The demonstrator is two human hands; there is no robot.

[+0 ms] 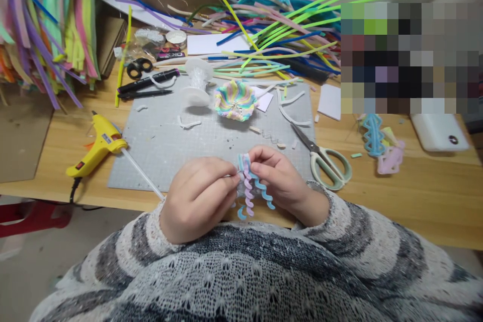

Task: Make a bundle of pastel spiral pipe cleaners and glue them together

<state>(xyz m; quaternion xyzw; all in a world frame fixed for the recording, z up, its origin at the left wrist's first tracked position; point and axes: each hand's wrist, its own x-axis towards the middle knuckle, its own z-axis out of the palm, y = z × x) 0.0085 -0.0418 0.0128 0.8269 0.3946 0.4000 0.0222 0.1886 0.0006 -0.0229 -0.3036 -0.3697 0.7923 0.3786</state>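
Note:
Both hands meet over the near edge of the grey cutting mat (158, 136). Between them hangs a small bundle of pipe cleaners (248, 186), blue and lilac, their lower ends twisted into spirals. My right hand (281, 178) pinches the bundle's upper end between thumb and fingers. My left hand (202, 196) is closed at the bundle's left side, its fingertips pressed together by the blue strand; whatever thin thing they grip is too small to make out. Beyond the hands sits a ruffled, striped pastel pipe-cleaner piece (236, 101).
A yellow glue gun (96, 146) lies left, scissors (328, 163) right. A spool of clear thread (198, 80), black pens (149, 85) and loose pipe cleaners (279, 35) lie behind. Farther right are blue and pink pipe-cleaner pieces (373, 136) and a white box (437, 133).

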